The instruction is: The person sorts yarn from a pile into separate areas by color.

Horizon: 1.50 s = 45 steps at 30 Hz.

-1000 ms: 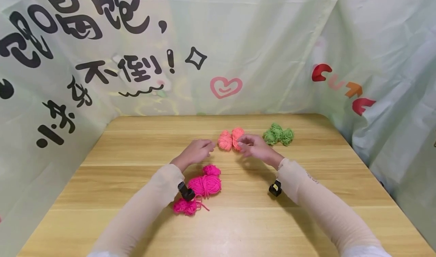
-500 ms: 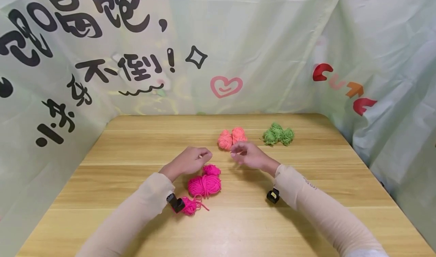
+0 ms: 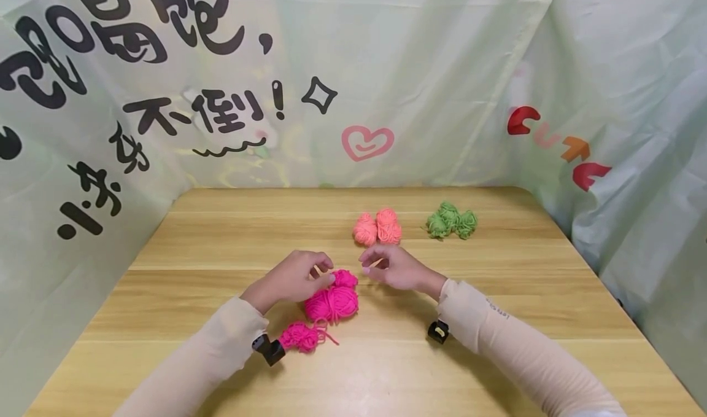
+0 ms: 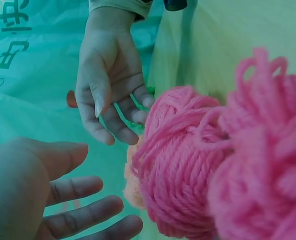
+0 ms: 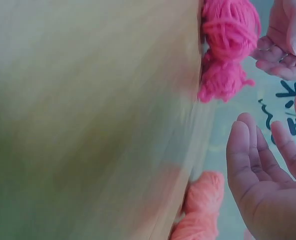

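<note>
My left hand [image 3: 293, 278] hovers over the hot pink yarn balls, its thumb overlapping the small one [image 3: 345, 278] in the head view. Behind that hand lies the larger pink ball [image 3: 332, 304], and nearer me a small pink ball [image 3: 300, 337] with a loose strand. Just right of the pink yarn, my right hand [image 3: 399, 268] is held in the air with relaxed, slightly bent fingers. Both palms face each other with nothing held, as the left wrist view shows with the left hand [image 4: 33, 185] and right hand [image 4: 113, 75]. Pink yarn [image 4: 182, 160] fills that view's right side.
Two coral yarn balls [image 3: 389, 226] sit side by side beyond my right hand. Farther right is a cluster of green yarn balls [image 3: 451, 220]. The wooden table [image 3: 497, 263] ends at a printed fabric backdrop [image 3: 431, 97] behind and on both sides.
Both hands have drawn back toward me from beside the coral balls. The left hand is now over the pink yarn; the right has also moved a little left. The yarn has stayed in place.
</note>
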Tool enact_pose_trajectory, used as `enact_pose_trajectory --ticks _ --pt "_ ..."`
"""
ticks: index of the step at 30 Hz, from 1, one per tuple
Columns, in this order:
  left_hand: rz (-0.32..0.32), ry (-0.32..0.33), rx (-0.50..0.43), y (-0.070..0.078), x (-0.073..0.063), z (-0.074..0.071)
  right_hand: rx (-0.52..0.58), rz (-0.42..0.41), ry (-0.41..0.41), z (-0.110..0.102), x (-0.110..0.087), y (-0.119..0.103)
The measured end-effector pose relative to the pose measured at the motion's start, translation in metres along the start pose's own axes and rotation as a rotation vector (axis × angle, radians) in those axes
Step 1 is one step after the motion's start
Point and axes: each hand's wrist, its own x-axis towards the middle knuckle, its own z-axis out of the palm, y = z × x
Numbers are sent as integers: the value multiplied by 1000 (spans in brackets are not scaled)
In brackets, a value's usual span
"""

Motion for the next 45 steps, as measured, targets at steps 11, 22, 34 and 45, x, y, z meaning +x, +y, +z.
enact_pose_trajectory --ticks 11,22,34,45 --pt "19 -35 -16 -2 -27 7 -12 -48 -42 17 -3 -1" --pt "110 -85 24 -3 -52 6 -62 -87 -108 28 -1 -12" --pt "125 -179 73 -5 -64 12 -99 -43 -115 38 -1 -16" --pt "142 -226 78 -3 -66 15 -209 -110 -149 42 3 -14"
